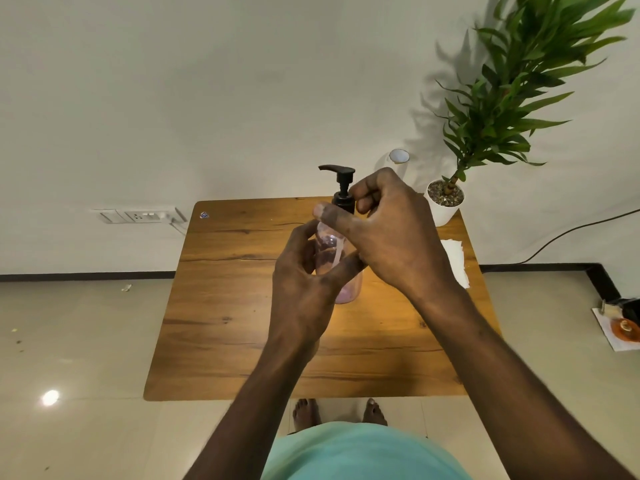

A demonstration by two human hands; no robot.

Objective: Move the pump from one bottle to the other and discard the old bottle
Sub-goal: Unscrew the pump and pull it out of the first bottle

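A clear bottle (348,292) with a little pink liquid at its bottom is held upright above the wooden table (235,306). My left hand (304,282) is wrapped around its body. A black pump (341,181) sits on the bottle's neck, nozzle pointing left, its tube visible inside. My right hand (391,230) grips the pump's collar from the right. A white bottle (398,159) stands behind my right hand at the table's far edge, mostly hidden.
A potted green plant (445,202) in a white pot stands at the table's far right corner. White tissue paper (457,258) lies along the right edge. A wall socket (138,214) is on the left; small items (620,327) lie on the floor at right.
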